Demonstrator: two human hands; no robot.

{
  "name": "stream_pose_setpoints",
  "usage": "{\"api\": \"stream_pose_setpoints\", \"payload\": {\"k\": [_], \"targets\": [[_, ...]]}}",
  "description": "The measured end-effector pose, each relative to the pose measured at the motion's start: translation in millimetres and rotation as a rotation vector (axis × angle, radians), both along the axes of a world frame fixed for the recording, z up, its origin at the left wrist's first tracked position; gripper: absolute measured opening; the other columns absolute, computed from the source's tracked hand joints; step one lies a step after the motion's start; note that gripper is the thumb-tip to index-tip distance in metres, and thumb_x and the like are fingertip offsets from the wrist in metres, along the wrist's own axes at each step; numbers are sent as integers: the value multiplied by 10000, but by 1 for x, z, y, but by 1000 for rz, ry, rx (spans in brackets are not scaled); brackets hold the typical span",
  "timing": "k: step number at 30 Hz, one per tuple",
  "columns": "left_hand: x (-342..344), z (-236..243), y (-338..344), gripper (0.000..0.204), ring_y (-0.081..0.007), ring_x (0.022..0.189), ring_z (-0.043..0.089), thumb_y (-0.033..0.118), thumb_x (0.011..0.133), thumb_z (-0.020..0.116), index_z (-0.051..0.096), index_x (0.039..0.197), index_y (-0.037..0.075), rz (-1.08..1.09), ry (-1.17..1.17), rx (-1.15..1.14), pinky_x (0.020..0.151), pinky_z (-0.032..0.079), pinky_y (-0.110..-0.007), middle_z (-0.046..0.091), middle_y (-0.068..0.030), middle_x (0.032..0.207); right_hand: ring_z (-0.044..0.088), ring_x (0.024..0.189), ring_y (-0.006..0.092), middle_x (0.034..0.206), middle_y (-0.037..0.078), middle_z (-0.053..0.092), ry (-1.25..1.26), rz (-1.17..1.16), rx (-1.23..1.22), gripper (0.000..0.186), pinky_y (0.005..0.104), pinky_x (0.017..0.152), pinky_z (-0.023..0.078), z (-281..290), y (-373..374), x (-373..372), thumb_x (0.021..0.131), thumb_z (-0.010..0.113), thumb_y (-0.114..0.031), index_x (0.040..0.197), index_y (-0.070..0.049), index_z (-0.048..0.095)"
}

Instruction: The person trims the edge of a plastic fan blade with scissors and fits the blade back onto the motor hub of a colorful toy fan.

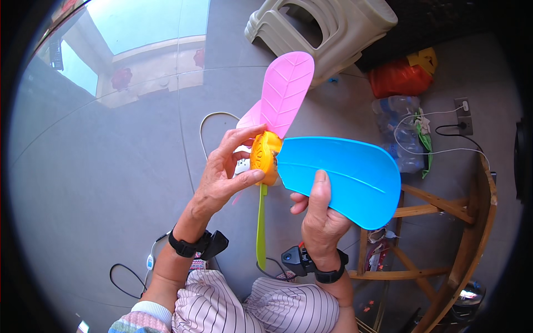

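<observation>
My left hand (pixel 225 166) is closed around an orange-yellow plastic hub (pixel 265 157), its thumb and fingers on the hub's sides. A pink leaf-shaped blade (pixel 288 91) with raised veins rises from the hub, and part of a second pink piece (pixel 251 116) shows behind it. Below the hub hangs a narrow green blade (pixel 261 227), seen edge-on. My right hand (pixel 325 213) grips a wide blue blade (pixel 350 166), thumb on top and fingers underneath. The blue blade's narrow end meets the hub's right side; whether it is joined there I cannot tell. Something white (pixel 242 161) is partly hidden behind the hub.
A beige plastic stool (pixel 338 28) lies at the top. To the right are a red bag (pixel 400 77), packed plastic bottles (pixel 397 127) and a floor socket (pixel 464 116) with cables. A wooden frame (pixel 472 238) stands at lower right. Grey tiles (pixel 111 188) cover the floor.
</observation>
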State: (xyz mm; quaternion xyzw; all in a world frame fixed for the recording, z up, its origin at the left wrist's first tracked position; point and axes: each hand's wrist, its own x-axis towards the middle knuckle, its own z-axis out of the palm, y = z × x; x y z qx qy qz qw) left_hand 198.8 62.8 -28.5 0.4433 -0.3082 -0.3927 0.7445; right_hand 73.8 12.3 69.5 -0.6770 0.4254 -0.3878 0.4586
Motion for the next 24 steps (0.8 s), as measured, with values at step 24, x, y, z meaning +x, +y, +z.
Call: {"api": "stream_pose_setpoints", "payload": {"k": [24], "targets": [[0,0,0,619,-195,1072,459,334,705,742,534,1236,95,-8,-19,-7,863,430,-310,478,-91,1155,569,475,105,551,19,564,155,43,22,189,212,409,410,21,-4,0,887,552,-194,821,-24,600]]}}
